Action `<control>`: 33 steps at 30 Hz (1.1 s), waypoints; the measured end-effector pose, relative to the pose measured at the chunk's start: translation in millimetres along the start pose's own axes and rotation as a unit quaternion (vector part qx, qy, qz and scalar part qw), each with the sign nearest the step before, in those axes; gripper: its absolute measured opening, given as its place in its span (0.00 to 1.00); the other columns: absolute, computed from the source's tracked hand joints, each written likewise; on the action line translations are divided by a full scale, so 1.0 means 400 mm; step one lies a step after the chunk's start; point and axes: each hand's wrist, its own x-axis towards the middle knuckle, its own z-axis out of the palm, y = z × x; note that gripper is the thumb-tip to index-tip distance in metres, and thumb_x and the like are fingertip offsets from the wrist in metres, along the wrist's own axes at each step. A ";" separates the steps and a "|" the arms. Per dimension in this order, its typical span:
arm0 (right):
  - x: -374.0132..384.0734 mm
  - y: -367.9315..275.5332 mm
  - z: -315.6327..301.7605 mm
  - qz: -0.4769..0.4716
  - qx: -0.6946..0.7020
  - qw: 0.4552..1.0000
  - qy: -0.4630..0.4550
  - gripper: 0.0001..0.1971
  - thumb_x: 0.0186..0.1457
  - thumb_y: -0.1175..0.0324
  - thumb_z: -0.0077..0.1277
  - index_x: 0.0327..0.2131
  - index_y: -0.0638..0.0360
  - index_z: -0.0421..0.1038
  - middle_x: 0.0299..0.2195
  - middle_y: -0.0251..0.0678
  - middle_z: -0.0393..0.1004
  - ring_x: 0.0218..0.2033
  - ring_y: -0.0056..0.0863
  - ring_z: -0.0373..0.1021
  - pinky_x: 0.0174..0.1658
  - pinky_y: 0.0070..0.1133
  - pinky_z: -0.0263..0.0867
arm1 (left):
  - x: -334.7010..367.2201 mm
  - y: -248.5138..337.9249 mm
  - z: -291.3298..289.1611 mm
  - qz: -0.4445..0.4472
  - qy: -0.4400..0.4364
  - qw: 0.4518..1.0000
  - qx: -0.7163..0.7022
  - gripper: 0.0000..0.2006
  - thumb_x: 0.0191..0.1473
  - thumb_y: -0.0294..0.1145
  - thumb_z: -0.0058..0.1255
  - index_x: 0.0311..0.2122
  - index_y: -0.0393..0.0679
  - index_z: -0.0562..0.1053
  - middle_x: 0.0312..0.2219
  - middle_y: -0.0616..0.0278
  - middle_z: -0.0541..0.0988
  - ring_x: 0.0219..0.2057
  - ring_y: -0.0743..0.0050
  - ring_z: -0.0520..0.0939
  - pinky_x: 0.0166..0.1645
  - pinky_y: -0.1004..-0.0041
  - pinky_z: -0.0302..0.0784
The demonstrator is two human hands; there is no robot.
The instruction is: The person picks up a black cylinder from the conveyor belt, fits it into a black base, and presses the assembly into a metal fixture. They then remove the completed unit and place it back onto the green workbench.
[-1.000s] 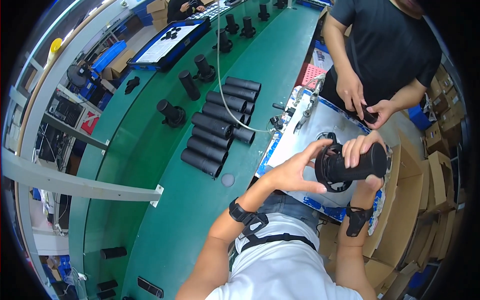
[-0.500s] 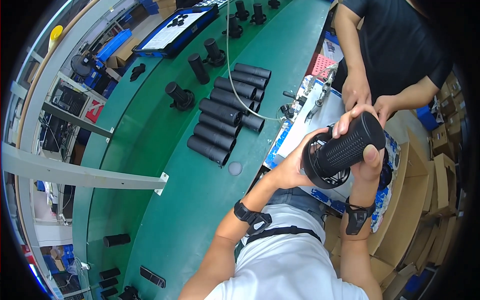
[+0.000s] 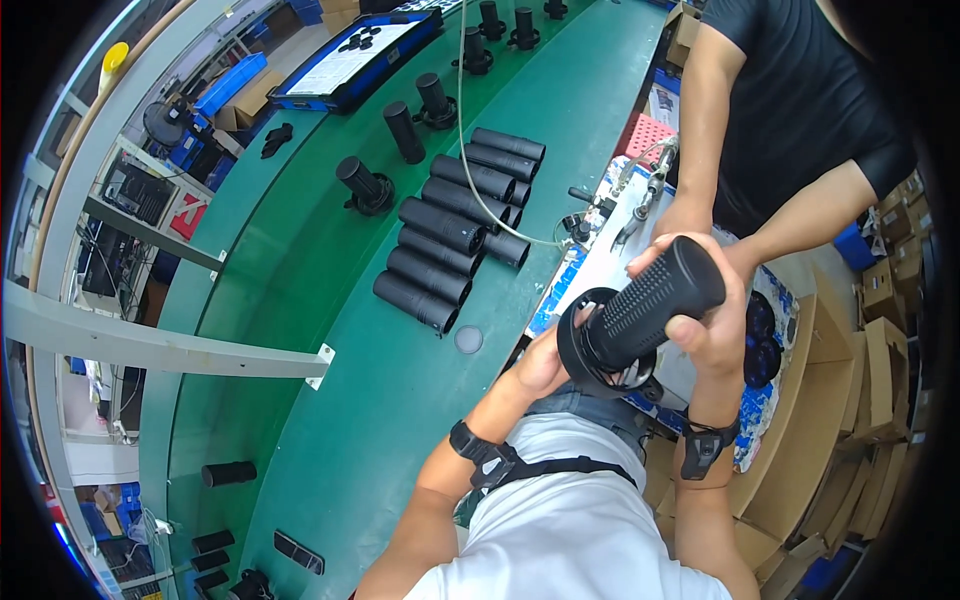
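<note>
Both hands hold a black perforated cylinder with a wide ringed base point(image 3: 645, 315) in front of me, tilted with its closed end up to the right. My left hand point(image 3: 541, 362) is closed at the ringed base, its fingers partly hidden behind the ring. My right hand point(image 3: 725, 318) wraps the cylinder near its closed end, the thumb pressed on its side. Beyond it, a co-worker in black reaches over the white work surface point(image 3: 645, 200); that person's hands are mostly hidden behind my right hand and the cylinder.
Several black tubes point(image 3: 430, 262) lie stacked on the green bench point(image 3: 350, 420), with a small grey disc point(image 3: 468, 340) nearby. Upright black cylinders point(image 3: 362, 180) line the green belt. A metal air-line fitting point(image 3: 645, 205) lies by the work surface. Cardboard boxes point(image 3: 800, 440) stand at the right.
Both my hands have moved left and slightly nearer with the black perforated cylinder, still holding it. The co-worker's hands, seen before, are now mostly hidden.
</note>
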 end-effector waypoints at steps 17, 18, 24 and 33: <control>-0.065 0.119 0.079 -0.031 -0.207 0.975 -0.074 0.26 0.44 0.67 0.64 0.48 0.61 0.69 0.47 0.41 0.72 0.48 0.33 0.69 0.52 0.26 0.63 | -0.157 0.208 0.013 0.245 0.293 0.626 0.679 0.25 0.38 0.28 0.65 0.45 0.36 0.71 0.41 0.55 0.78 0.44 0.63 0.78 0.50 0.65 0.71; -0.085 0.131 0.051 0.011 -0.180 0.981 -0.070 0.24 0.45 0.68 0.62 0.48 0.61 0.70 0.46 0.41 0.73 0.47 0.32 0.70 0.51 0.26 0.65 | -0.179 0.255 0.015 0.257 0.343 0.617 0.660 0.23 0.41 0.23 0.62 0.45 0.36 0.71 0.42 0.56 0.77 0.42 0.67 0.78 0.48 0.67 0.73; -0.221 0.216 -0.080 0.137 -0.176 0.974 0.046 0.11 0.51 0.74 0.55 0.39 0.65 0.72 0.32 0.39 0.79 0.35 0.24 0.75 0.41 0.20 0.69 | -0.326 0.513 -0.226 0.311 0.562 0.395 0.656 0.31 0.43 0.35 0.66 0.49 0.29 0.66 0.39 0.49 0.77 0.40 0.60 0.79 0.49 0.66 0.72; -0.267 0.298 -0.093 0.142 -0.193 0.967 0.092 0.05 0.52 0.78 0.52 0.34 0.66 0.72 0.26 0.36 0.77 0.28 0.20 0.74 0.35 0.16 0.67 | -0.461 0.626 -0.432 0.298 0.684 0.243 0.620 0.36 0.40 0.43 0.67 0.51 0.37 0.64 0.41 0.44 0.76 0.43 0.44 0.78 0.48 0.58 0.72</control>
